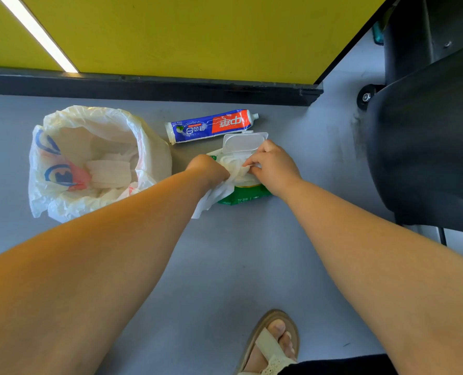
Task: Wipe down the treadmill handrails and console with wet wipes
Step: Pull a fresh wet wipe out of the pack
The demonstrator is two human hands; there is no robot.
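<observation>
Wipe-pulling step: my left hand [208, 169] has fingers curled round a wet wipe [211, 200], right hand [275, 165] pinches it at the open wipes pack [242, 197] on the floor [225, 266], so next I'd tug it free.

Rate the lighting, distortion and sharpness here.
Head view: soft, even light, faint shadows beside the plastic bag and wipes pack, no glare. Head view: wide-angle stretch swells the forearms toward the bottom corners. Head view: left hand, right hand, the wipe they grip and the toothpaste tube print are sharp.
</observation>
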